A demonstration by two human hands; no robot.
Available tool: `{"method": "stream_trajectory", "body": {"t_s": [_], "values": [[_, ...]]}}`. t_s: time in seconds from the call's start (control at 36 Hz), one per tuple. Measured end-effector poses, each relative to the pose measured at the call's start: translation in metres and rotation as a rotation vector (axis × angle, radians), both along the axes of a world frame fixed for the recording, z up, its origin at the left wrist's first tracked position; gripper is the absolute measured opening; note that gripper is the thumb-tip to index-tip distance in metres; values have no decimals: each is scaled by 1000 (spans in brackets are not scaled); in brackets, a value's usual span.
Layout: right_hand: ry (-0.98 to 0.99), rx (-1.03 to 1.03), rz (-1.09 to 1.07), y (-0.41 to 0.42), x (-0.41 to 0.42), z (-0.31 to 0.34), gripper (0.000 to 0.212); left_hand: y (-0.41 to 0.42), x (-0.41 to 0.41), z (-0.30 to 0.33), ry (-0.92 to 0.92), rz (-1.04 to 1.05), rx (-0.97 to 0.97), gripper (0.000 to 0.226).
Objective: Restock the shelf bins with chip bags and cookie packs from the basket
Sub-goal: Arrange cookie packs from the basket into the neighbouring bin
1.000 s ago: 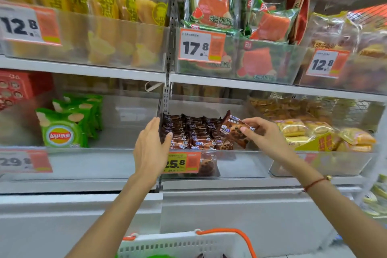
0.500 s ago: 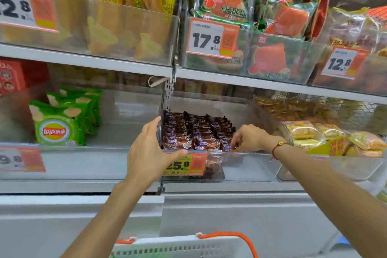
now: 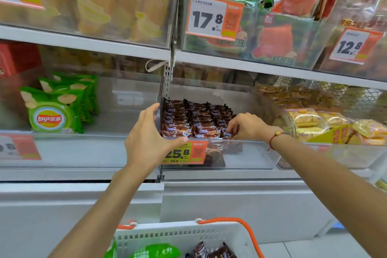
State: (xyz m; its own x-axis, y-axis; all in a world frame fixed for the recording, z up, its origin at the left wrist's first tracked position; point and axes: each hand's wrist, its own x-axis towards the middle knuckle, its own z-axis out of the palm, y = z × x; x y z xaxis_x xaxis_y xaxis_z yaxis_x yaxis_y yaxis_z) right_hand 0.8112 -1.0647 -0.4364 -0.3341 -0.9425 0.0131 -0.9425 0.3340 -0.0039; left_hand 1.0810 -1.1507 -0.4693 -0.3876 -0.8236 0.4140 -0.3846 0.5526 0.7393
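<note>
Head view: left hand (image 3: 149,142) gripping near-left corner of clear bin (image 3: 249,155), thumb along front rim beside yellow 25.8 price tag (image 3: 185,153). Right hand (image 3: 248,126) inside bin, fingers curled, pinching one brown cookie pack (image 3: 227,133) at near right of packed rows. Green chip bags (image 3: 52,114) upright in left bin. White basket (image 3: 180,234) with orange handle at bottom, near, more packs inside.
</note>
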Motion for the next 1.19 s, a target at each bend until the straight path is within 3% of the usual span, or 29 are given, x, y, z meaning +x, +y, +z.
{"method": "stream_trajectory", "body": {"t_s": [0.19, 0.25, 0.33, 0.39, 0.56, 0.78, 0.83, 0.92, 0.97, 1.03, 1.08, 1.19], "values": [[-92, -30, -32, 15, 6, 14, 30, 0, 0, 1, -19, 7, -7, 105], [-40, -213, -40, 30, 9, 18, 26, 0, 0, 1, -20, 8, -12, 105], [-136, -596, 55, 66, 38, 10, 18, 0, -1, 0, -18, 6, -14, 104], [-205, -654, 130, 91, 66, -4, 16, 0, -1, -2, -12, 1, -17, 103], [-379, -277, 29, 114, 94, -88, 16, 1, 0, -6, -6, -36, -17, 102], [-462, 608, -42, 85, 121, -178, 33, 2, 15, -16, 25, -37, -107, 68], [-473, 697, -69, 84, 133, -201, 30, 8, 19, -18, 55, 6, -158, 56], [-458, 710, -114, 88, 148, -233, 21, 24, 24, -24, 73, 42, -428, 36], [-468, 704, -143, 94, 155, -252, 37, 39, 26, -36, 40, -39, -582, 22], [-459, 734, -170, 101, 161, -266, 50, 53, 24, -53, -139, -218, -550, 20], [-442, 792, -192, 109, 164, -281, 53, 62, 17, -76, -430, -362, -406, 26], [-368, 751, -258, 120, 167, -303, 67, 76, 1, -129, -817, -502, -132, 28]]}}
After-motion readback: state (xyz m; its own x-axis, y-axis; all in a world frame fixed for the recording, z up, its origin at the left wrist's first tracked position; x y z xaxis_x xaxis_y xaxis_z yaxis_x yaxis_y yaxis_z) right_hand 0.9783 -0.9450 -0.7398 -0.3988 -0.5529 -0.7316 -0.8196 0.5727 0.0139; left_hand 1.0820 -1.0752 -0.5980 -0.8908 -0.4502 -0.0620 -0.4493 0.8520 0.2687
